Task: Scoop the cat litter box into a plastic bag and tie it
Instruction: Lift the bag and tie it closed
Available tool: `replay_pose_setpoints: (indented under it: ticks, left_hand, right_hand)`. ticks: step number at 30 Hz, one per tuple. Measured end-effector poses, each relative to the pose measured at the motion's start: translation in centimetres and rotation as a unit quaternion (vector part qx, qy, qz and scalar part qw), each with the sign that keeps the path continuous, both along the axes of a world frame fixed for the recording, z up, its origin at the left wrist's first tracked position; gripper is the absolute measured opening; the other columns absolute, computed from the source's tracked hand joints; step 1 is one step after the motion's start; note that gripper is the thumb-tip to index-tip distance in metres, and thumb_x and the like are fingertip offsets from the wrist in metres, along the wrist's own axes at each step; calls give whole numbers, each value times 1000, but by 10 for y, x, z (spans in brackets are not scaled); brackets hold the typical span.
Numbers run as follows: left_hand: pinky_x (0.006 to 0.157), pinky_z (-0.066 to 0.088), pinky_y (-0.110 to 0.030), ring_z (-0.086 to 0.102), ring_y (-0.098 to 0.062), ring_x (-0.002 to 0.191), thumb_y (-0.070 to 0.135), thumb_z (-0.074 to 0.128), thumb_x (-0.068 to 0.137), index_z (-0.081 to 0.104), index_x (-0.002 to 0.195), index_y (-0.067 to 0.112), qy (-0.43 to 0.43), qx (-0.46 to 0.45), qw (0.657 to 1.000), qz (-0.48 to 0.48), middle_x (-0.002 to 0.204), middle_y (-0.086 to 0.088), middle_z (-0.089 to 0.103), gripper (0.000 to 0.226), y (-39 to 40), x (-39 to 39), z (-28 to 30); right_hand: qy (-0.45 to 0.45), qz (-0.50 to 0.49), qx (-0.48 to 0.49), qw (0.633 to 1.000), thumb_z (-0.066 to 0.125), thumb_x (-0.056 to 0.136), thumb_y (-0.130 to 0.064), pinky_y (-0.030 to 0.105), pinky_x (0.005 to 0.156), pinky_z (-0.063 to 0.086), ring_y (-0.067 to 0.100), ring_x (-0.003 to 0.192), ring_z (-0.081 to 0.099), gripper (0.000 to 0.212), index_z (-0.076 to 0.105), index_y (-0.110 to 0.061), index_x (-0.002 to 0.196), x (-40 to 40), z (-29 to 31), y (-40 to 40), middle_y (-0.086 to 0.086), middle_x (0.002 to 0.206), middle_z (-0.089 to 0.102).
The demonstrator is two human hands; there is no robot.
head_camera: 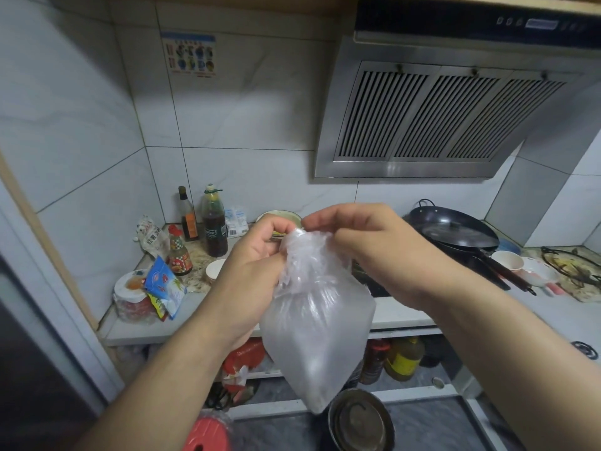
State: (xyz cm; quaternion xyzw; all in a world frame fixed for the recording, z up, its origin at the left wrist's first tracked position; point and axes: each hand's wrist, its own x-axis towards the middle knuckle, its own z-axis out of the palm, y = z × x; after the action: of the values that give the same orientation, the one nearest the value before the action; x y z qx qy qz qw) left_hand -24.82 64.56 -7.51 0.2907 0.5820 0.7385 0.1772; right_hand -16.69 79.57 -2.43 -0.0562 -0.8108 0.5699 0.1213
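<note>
2 bare forearms in view, no sleeves reaching the visible part. Left hand [257, 255] and right hand [364, 236]: no gloves, rings, watch or wristband seen. Nails short, unpainted where fingers [320, 219] show. Nothing else of the person visible.

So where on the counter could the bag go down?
The barest patch is the pale front counter edge, between the snack packets and the hanging plastic bag. Behind it, bottles crowd the corner. On the right, the black wok and small bowls fill the counter.
</note>
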Motion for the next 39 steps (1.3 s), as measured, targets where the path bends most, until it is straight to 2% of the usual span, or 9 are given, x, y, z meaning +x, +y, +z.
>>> replay_pose_setpoints:
  ticks: [4,7,9,13,17,22,29,36,39]
  left_hand:
    - [56,52,-34,62,-29,69,-9,60,92,59,95,10,19,-9,1000,9,84,-17,70,19,0,1,0]
    - [63,56,-60,61,-51,72,-2,63,95,60,96,15,64,-20,997,30,92,-24,71,17,0,3,-1]
    - [69,54,-66,60,-46,72,3,65,96,60,96,16,71,-29,997,27,95,-28,68,13,-1,6,1]
    - [73,52,-45,64,-29,80,9,65,88,68,93,22,29,-28,998,-42,92,-18,69,14,-10,1,3]
    - [80,55,-37,66,-26,90,13,58,84,70,106,22,3,-9,996,-91,102,-18,69,26,-14,-1,1]
    - [66,54,-24,66,-9,71,-2,53,99,61,109,13,49,-21,998,-35,79,1,72,20,-4,3,-2]
    - [75,55,-37,70,-19,80,-4,59,96,62,99,13,92,-22,994,52,87,-7,74,18,-3,1,-5]
    - [52,36,-40,42,-18,51,21,55,84,54,81,33,191,-90,965,152,60,-5,55,12,0,-7,-17]
    - [49,35,-36,40,-15,48,15,59,83,52,78,31,204,-112,961,150,55,5,52,18,-2,-7,-22]
  right_hand:
    - [-7,40,25,999,54,85,17,48,84,58,32,85,72,34,72,-3,106,0,-2,-3,20,97,74]
    - [-9,47,69,996,63,87,9,45,80,61,36,91,72,26,73,-9,104,0,-4,-2,16,93,75]
    - [-10,40,130,991,67,88,-2,40,74,61,28,85,72,19,73,-17,99,1,-4,-3,10,90,75]
    - [3,18,196,980,67,88,-13,52,77,56,30,85,68,9,70,-20,94,1,-5,-4,7,88,73]
    - [22,-13,183,983,67,91,-16,41,67,55,17,69,67,2,68,-15,91,1,-7,-4,5,79,72]
    - [58,-42,238,969,63,89,-21,40,63,55,16,68,67,3,66,-20,89,1,-13,-8,0,73,70]
    - [33,42,104,993,58,86,6,44,82,60,26,80,74,26,70,-9,103,8,-4,-1,10,89,74]
    - [34,37,9,999,52,98,1,31,73,59,31,79,69,25,66,-8,117,4,-14,-5,18,91,70]
    - [10,63,6,998,56,100,-6,50,85,59,46,93,67,21,70,-8,115,1,-20,-6,24,100,71]
